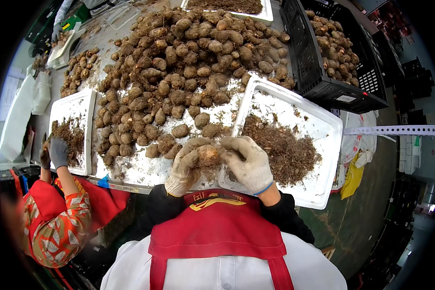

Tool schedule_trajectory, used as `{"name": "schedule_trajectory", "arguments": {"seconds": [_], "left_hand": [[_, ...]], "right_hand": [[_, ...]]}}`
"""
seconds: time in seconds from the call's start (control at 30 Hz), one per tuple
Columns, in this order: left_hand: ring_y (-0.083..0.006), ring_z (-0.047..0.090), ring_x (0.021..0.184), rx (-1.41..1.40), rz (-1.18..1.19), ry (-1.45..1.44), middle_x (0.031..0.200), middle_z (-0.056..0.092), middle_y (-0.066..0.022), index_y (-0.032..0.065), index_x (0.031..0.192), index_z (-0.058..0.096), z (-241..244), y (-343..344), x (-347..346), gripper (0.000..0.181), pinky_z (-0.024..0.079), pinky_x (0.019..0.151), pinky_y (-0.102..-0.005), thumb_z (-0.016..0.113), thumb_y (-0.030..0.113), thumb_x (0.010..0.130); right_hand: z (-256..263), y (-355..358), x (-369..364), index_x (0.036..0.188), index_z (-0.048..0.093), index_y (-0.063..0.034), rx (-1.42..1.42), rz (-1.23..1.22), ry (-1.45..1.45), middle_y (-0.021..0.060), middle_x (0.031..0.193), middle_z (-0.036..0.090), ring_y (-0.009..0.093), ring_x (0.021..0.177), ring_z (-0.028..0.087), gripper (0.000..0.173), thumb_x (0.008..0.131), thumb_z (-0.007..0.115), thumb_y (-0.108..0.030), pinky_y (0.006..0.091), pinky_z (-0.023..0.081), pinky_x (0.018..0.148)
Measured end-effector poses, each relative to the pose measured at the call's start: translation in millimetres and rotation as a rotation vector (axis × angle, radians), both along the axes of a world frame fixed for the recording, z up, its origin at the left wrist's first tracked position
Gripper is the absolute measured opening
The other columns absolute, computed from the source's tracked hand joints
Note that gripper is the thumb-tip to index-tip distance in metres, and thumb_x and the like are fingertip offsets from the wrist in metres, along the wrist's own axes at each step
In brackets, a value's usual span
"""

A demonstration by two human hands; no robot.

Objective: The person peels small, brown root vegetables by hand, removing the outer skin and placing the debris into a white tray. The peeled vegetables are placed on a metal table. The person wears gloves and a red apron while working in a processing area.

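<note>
A brown, hairy taro corm (207, 155) is gripped in my left hand (186, 165), which wears a soiled white knit glove. Beside it, my right hand (248, 161), gloved the same way, has its fingers bent at the corm's right side; whether they pinch root fibres is unclear. Beyond both hands a large pile of taro corms (181, 61) covers the table, with a few loose corms (180, 131) nearest me. Under and right of my right hand lies a white foam tray (326, 127) holding a heap of brown root fibres and peelings (282, 152).
A black plastic crate (311, 69) of corms stands at the back right. At the left, a co-worker's gloved hands (59, 151) are over another foam tray (90, 108). Another person's gloved hand (57, 32) is at the far left. A third tray (266, 12) holds fibres at the back.
</note>
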State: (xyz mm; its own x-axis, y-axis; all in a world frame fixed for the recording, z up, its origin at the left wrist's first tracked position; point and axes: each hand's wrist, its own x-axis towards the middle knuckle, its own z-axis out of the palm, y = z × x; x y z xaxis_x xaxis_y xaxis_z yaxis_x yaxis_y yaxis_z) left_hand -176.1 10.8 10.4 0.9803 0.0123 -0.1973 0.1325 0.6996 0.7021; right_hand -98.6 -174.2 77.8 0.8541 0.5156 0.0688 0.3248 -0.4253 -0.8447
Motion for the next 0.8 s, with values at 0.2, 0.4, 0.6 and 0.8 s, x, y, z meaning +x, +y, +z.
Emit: {"name": "schedule_trajectory", "arguments": {"seconds": [0.2,0.4,0.6,0.8], "left_hand": [[-0.0238,0.061,0.113,0.566,-0.006,-0.057,0.129,0.057,-0.0170,0.0016,0.133,0.050,-22.6,6.7,-2.3,0.040,0.051,0.096,-0.0336,0.056,0.008,0.094],[-0.0315,0.061,0.115,0.938,-0.012,-0.233,0.129,0.055,-0.0197,0.0034,0.131,0.051,-29.1,3.3,-7.3,0.049,0.054,0.092,-0.0399,0.059,-0.009,0.084],[-0.0184,0.067,0.101,-0.224,0.001,0.035,0.116,0.064,-0.0112,0.0015,0.128,0.053,10.6,-4.1,-8.4,0.036,0.058,0.080,-0.0324,0.061,0.018,0.097],[-0.0170,0.066,0.101,-0.115,0.043,0.011,0.113,0.064,-0.0099,0.0019,0.124,0.057,-1.0,-9.5,-2.1,0.038,0.058,0.081,-0.0299,0.051,0.033,0.103]], "right_hand": [[-20.3,13.4,-9.2,0.105,0.063,-0.0113,-0.016,0.038,-0.345,0.0111,0.094,0.063,0.032,0.075,0.066,0.021,0.084,0.066,-0.009,0.0396,0.056,0.065],[-32.6,15.3,-13.7,0.100,0.060,-0.0101,-0.132,-0.023,-0.262,0.0120,0.092,0.061,0.030,0.074,0.067,0.017,0.085,0.064,-0.016,0.0404,0.057,0.063],[-66.6,-11.1,5.1,0.108,0.064,-0.0031,-0.449,-0.214,0.176,0.0215,0.105,0.068,0.038,0.091,0.069,0.022,0.094,0.052,-0.015,0.0458,0.056,0.084],[-14.6,-14.0,-5.2,0.116,0.068,-0.0025,-0.025,-0.045,0.081,0.0140,0.107,0.070,0.024,0.094,0.071,0.027,0.092,0.064,-0.014,0.0321,0.056,0.083]]}}
